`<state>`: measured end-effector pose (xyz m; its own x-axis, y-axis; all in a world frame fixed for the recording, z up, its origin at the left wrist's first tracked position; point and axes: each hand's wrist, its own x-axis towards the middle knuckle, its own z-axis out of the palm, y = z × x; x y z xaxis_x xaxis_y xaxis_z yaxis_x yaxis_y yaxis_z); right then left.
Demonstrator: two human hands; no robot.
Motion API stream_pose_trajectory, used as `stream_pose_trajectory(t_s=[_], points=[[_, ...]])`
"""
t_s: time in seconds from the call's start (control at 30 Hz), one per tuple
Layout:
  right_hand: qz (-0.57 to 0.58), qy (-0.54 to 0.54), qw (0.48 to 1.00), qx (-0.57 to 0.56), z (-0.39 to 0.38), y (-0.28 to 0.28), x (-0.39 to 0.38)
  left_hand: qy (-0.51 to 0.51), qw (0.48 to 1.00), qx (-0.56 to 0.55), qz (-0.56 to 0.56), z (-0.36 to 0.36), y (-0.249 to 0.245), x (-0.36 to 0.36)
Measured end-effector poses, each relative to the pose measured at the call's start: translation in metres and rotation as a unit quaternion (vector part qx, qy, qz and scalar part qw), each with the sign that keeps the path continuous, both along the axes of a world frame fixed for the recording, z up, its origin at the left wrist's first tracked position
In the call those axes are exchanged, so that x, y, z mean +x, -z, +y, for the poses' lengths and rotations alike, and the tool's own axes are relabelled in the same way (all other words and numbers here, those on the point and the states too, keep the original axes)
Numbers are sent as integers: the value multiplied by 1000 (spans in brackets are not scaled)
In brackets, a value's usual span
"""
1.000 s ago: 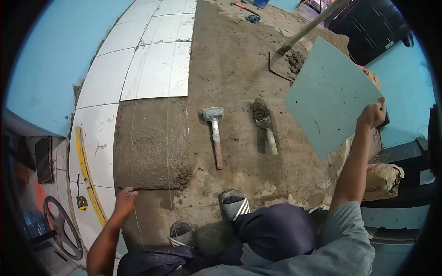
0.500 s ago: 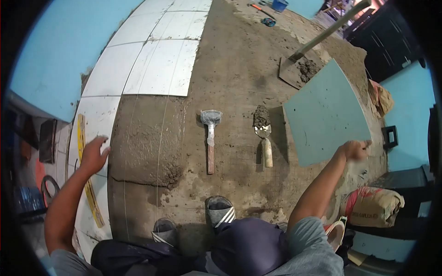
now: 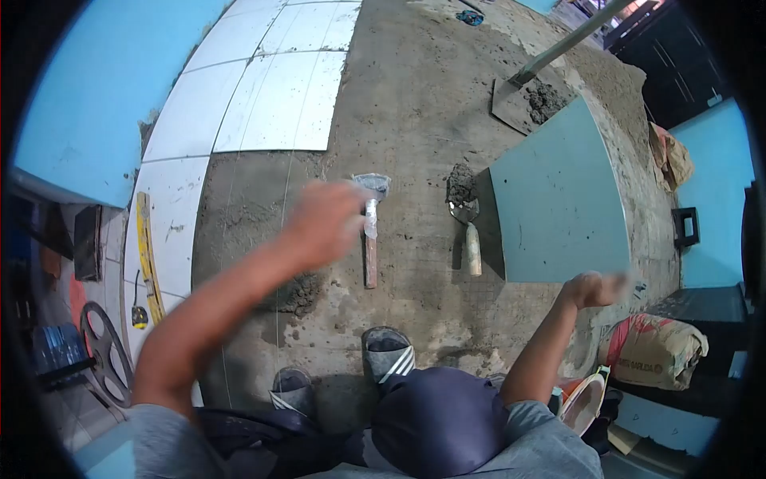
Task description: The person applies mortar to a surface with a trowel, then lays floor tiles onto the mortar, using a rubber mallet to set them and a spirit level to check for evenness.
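My right hand (image 3: pixel 594 289) is closed on the lower right edge of a large grey-green tile (image 3: pixel 558 199), which stands tilted up off the floor. My left hand (image 3: pixel 323 223) is smeared by motion, above the wet mortar bed (image 3: pixel 231 203) and just left of a mallet (image 3: pixel 371 263) with its head wrapped in plastic. Its fingers cannot be made out. Between the mallet and the tile lies a trowel (image 3: pixel 473 249) with mortar heaped on its blade. White laid tiles (image 3: pixel 279 100) border the mortar bed at the top and left.
A yellow spirit level (image 3: pixel 148 251) and a tape measure (image 3: pixel 139 313) lie at left. Thin strings run across the mortar. A shovel (image 3: pixel 558 52) bearing mortar lies behind the tile. Paper sacks (image 3: pixel 654 351), a bucket (image 3: pixel 582 399) and dark furniture (image 3: pixel 670 60) are at right.
My left hand has swung right from the white tiles by the level towards the mallet. My right hand stays on the tile's edge, and the tile has shifted slightly in view.
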<state>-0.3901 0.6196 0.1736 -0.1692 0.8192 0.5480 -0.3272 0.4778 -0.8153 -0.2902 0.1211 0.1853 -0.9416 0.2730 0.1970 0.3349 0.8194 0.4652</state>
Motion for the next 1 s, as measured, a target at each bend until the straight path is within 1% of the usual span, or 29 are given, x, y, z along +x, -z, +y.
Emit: stream_pose_trajectory(t_s=[0.03, 0.07, 0.13, 0.2, 0.3, 0.33, 0.37, 0.43, 0.47, 0.57, 0.6, 0.7, 0.73, 0.77, 0.8, 0.83, 0.9, 0.93, 1.0], points=[[-7, 10, 1000, -1, 1, 6, 8, 33, 998, 32, 30, 33, 1, -12], [-19, -7, 1000, 17, 5, 13, 14, 89, 994, 50, 49, 66, 4, -26], [-40, -35, 997, 61, 25, 22, 22, 158, 981, 90, 61, 130, -23, -43], [-57, -59, 995, 58, 19, 10, 30, 214, 961, 125, 123, 185, -36, -56], [-88, -122, 988, 37, -13, -9, 50, 238, 946, 110, 189, 254, -59, -76], [-97, -150, 984, 25, -18, -14, 55, 245, 944, 103, 195, 273, -66, -82], [-119, -138, 982, 42, -19, -15, 59, 248, 943, 92, 201, 291, -71, -89], [-167, -124, 975, 72, -21, -10, 72, 258, 942, 80, 200, 321, -76, -103], [-144, -167, 974, 59, -18, -5, 74, 264, 941, 78, 195, 335, -77, -110], [-152, -192, 969, 35, -38, -19, 81, 266, 950, 56, 156, 345, -75, -114], [-190, -158, 969, 22, -45, -27, 84, 266, 953, 50, 136, 344, -74, -111], [-164, -40, 980, 107, -55, -13, 94, 283, 950, 62, 118, 334, -80, -106], [-190, -4, 975, 119, -51, 7, 103, 285, 951, 51, 106, 336, -78, -108], [-215, -57, 963, 151, -47, 38, 117, 286, 953, 39, 96, 342, -78, -113], [-253, -128, 937, 206, -46, 67, 122, 287, 954, 27, 86, 347, -78, -118], [-283, -204, 902, 256, -45, 96, 127, 293, 952, 41, 80, 349, -78, -121], [-379, -358, 832, 190, -65, 107, 122, 304, 948, 68, 64, 351, -77, -123], [-430, -415, 800, 51, -95, 89, 106, 301, 949, 66, 71, 352, -77, -124], [-548, -417, 725, -11, -126, 90, 86, 296, 950, 56, 81, 356, -76, -123]])
